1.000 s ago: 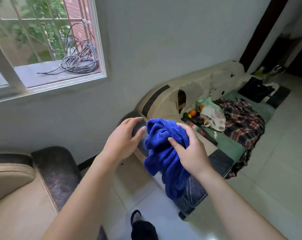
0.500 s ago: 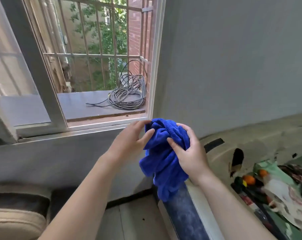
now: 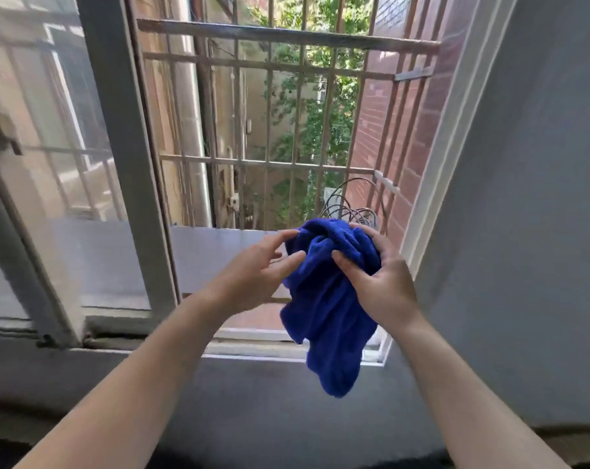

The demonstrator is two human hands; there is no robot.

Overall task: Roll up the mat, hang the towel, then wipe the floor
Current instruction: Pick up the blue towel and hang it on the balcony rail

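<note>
Grey outer window ledge (image 3: 205, 255) is seen thru open sash, ctr frame, extending toward 9 o'clock behind glass. One item is carried on it: coil of grey cable (image 3: 349, 206), laid at ledge's far R end, approx 1 o'clock from ctr, near brick wall (image 3: 418, 130) and grille bars (image 3: 269, 164). Coil's lower part is hidden by blue towel (image 3: 327, 316) held in front.

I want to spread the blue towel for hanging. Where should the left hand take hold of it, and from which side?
Probably the upper left fold of the blue towel, coming from the left, next to the left hand. The right hand bunches the top and the rest hangs loose, so a pinch there could pull it open sideways.
</note>
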